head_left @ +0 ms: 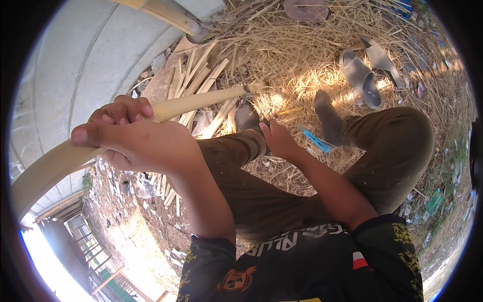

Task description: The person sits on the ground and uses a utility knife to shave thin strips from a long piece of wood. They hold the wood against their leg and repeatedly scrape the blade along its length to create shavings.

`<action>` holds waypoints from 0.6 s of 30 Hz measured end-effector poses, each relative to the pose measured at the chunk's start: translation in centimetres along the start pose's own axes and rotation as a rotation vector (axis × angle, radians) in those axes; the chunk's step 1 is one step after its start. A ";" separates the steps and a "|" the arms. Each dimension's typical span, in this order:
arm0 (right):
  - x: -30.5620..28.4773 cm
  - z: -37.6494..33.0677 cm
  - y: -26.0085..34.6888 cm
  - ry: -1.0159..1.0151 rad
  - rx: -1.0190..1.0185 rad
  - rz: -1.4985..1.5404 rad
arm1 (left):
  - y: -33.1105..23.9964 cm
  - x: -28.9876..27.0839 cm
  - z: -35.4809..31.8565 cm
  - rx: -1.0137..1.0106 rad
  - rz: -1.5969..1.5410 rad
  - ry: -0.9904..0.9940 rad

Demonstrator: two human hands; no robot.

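Observation:
A long, pale bamboo pole (201, 102) slants across the left side, its far end low by my socked foot (247, 117) and its near part rising past the left rim. My left hand (136, 132) is wrapped around it at mid-length. Lower down, beside that foot, my right hand (282, 140) is closed against something dark. What it grips is mostly hidden by the fingers. A thin yellowish strip (291, 110) lies just beyond the right hand. To its right, a narrow light-blue object (315, 140) rests on the straw between my feet.
Split bamboo strips (204, 75) lie piled beyond the pole. A pale panelled wall (75, 65) stands at the left, with a thick bamboo piece (163, 17) against it. Two grey slides (360, 78) sit on the straw (282, 48) at the far right. Litter dots the ground.

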State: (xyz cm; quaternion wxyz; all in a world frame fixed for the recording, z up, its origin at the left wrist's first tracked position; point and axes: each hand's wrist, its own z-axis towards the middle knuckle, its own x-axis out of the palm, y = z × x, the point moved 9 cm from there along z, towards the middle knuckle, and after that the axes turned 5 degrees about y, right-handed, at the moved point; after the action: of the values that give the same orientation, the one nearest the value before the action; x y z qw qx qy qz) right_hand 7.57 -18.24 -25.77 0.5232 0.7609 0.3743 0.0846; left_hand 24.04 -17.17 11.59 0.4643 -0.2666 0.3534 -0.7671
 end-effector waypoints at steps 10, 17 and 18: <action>-1.6 -1.1 4.1 -0.087 -0.090 -0.051 | 0.0 0.8 -0.6 0.005 -0.098 0.078; -1.3 1.1 -2.0 -0.071 0.123 0.120 | 0.7 0.8 0.6 -0.047 -0.156 0.114; -1.5 1.0 -1.1 -0.074 0.093 0.101 | 1.1 1.0 0.9 -0.092 -0.204 0.140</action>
State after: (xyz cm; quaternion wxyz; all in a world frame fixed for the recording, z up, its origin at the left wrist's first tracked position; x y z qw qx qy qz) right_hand 6.47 -19.73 -26.79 0.4960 0.8048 0.3195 0.0653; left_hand 24.83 -18.65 11.32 0.3453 -0.2682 0.3907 -0.8101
